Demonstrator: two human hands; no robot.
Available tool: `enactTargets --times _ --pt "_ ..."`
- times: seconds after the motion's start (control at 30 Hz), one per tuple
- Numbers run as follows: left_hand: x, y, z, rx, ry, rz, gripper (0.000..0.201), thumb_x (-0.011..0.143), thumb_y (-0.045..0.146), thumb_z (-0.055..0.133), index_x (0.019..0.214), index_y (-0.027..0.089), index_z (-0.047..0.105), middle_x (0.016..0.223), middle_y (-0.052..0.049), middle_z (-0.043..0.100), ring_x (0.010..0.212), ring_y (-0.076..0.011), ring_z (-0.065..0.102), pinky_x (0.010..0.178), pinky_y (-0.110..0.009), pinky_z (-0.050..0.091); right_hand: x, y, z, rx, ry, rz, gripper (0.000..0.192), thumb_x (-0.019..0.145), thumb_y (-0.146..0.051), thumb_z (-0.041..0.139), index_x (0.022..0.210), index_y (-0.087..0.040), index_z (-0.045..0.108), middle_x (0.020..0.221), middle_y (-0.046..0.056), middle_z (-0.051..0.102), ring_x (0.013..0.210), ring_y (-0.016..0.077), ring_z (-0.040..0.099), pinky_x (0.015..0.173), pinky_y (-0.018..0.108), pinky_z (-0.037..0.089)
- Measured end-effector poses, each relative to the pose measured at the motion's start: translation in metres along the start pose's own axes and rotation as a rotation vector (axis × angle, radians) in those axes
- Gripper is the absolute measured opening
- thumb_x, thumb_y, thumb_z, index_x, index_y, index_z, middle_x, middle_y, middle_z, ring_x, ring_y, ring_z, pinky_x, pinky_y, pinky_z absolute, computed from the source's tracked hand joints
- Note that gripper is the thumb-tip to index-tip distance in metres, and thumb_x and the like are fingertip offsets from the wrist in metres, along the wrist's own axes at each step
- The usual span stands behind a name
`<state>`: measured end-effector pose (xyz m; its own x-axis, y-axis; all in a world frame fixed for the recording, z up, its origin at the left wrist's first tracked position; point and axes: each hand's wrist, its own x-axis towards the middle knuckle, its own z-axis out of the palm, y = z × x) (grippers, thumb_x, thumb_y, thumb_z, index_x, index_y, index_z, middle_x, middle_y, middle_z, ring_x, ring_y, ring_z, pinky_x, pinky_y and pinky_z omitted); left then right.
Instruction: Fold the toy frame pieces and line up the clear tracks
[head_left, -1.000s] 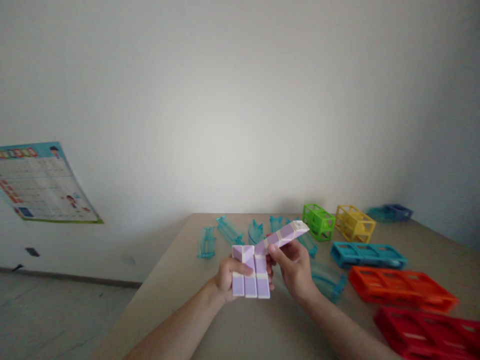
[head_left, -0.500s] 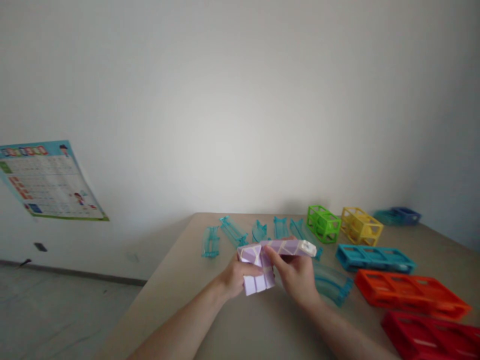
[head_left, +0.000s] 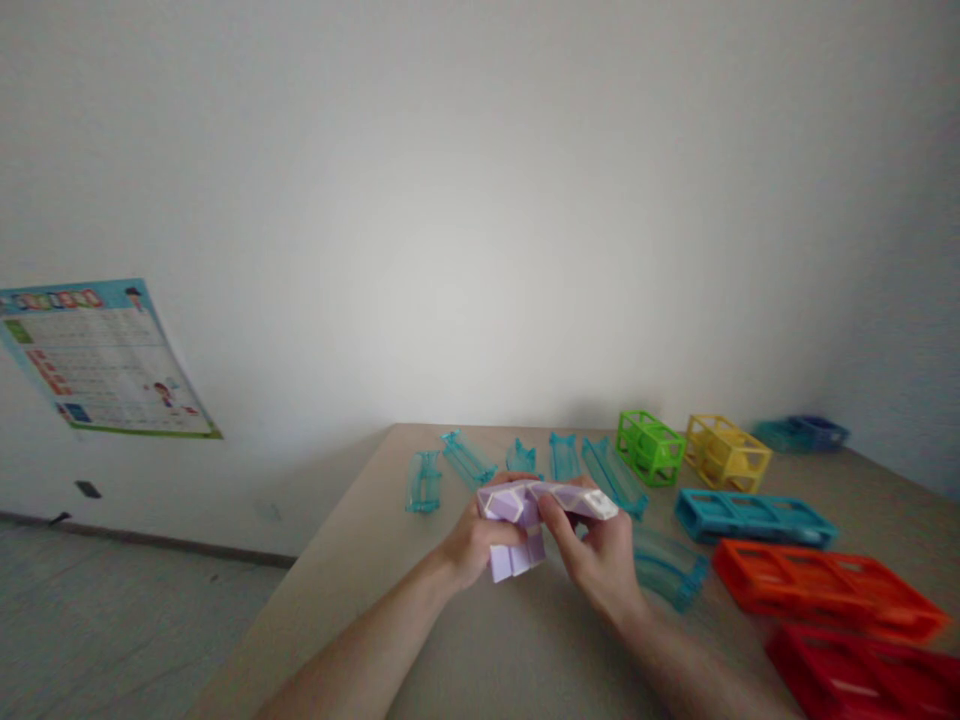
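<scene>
Hands at the near middle of the counter (head_left: 465,650), both closed on one lilac-and-white segmented twist toy (head_left: 536,515), held just above the surface. Left hand (head_left: 471,545): grip pinching the folded block of segments at the toy's lower left. Right hand (head_left: 604,560): grip pressed around the free strip, thumb on top, the strip's white-capped end pointing toward the right edge. State of folding, as judged here: one end already packed into a compact block; the strip in the right hand lies nearly level and is not yet folded in.

Change from the earlier frames: a second ago the strip slanted upward toward the far right; it now lies lower and flatter across the block, and both hands sit lower, closer to the counter.

Beyond the hands, toward the far edge: a row of clear teal track pieces (head_left: 469,462), one curved piece (head_left: 664,565) just right of the right hand. Along the right edge, near to far: red (head_left: 862,675), orange (head_left: 817,590), blue (head_left: 750,515), yellow (head_left: 726,452) and green (head_left: 649,446) open frames. On the left wall: a poster (head_left: 101,360).
</scene>
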<state>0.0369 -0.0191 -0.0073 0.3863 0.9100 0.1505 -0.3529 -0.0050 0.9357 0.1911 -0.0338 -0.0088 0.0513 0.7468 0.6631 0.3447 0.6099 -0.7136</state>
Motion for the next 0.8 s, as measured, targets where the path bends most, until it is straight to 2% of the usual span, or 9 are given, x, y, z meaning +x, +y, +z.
enactTargets --times 0.1,0.2,0.3,0.43,0.67,0.8 --pt "-0.001 0.005 0.000 0.029 -0.010 0.043 0.067 0.050 0.005 0.064 0.115 0.020 0.056 0.084 -0.002 0.065 0.068 -0.0173 0.057 0.055 -0.022 0.035 0.001 -0.002 0.002 0.005 0.006 0.036 0.024 0.082 -0.037 0.061 0.069 -0.017 0.056 0.058 -0.002 0.051 0.050 0.0124 0.044 0.048 0.024 0.034" --pt "-0.004 0.011 0.000 0.138 -0.035 0.069 0.061 0.052 0.007 0.064 0.111 0.020 0.058 0.077 0.000 0.061 0.062 -0.0137 0.052 0.052 -0.021 0.031 0.002 -0.006 0.003 0.043 -0.013 0.061 0.025 0.080 -0.038 0.063 0.068 -0.018 0.056 0.056 -0.003 0.049 0.048 0.0120 0.043 0.045 0.023 0.033" --pt "-0.007 0.015 0.000 0.212 -0.054 0.090 0.056 0.054 0.009 0.065 0.109 0.019 0.059 0.075 0.000 0.059 0.061 -0.0129 0.049 0.052 -0.022 0.030 0.004 -0.012 0.002 0.063 -0.021 0.094 0.030 0.078 -0.039 0.064 0.060 -0.019 0.052 0.051 -0.004 0.046 0.046 0.0115 0.042 0.044 0.023 0.031" --pt "-0.008 0.013 -0.001 0.207 -0.075 0.119 0.053 0.056 0.010 0.066 0.108 0.018 0.059 0.078 0.000 0.059 0.065 -0.0138 0.051 0.057 -0.023 0.033 0.004 -0.012 0.001 0.133 -0.019 0.143 0.034 0.077 -0.041 0.063 0.056 -0.019 0.047 0.049 -0.005 0.042 0.045 0.0105 0.038 0.043 0.022 0.029" --pt "-0.007 0.009 -0.005 0.109 -0.133 0.152 0.054 0.059 0.013 0.071 0.111 0.019 0.058 0.089 -0.004 0.062 0.078 -0.0174 0.055 0.068 -0.026 0.040 -0.003 -0.005 0.012 0.465 -0.044 0.471 0.045 0.077 -0.056 0.058 0.051 -0.020 0.048 0.039 -0.006 0.037 0.036 0.0086 0.028 0.036 0.023 0.020" --pt "-0.007 0.005 -0.006 0.051 -0.154 0.159 0.057 0.059 0.015 0.073 0.114 0.019 0.057 0.092 -0.005 0.064 0.079 -0.0192 0.058 0.070 -0.028 0.042 -0.002 -0.005 0.012 0.594 -0.011 0.521 0.048 0.070 -0.059 0.061 0.048 -0.018 0.051 0.036 -0.006 0.035 0.036 0.0082 0.027 0.037 0.023 0.017"
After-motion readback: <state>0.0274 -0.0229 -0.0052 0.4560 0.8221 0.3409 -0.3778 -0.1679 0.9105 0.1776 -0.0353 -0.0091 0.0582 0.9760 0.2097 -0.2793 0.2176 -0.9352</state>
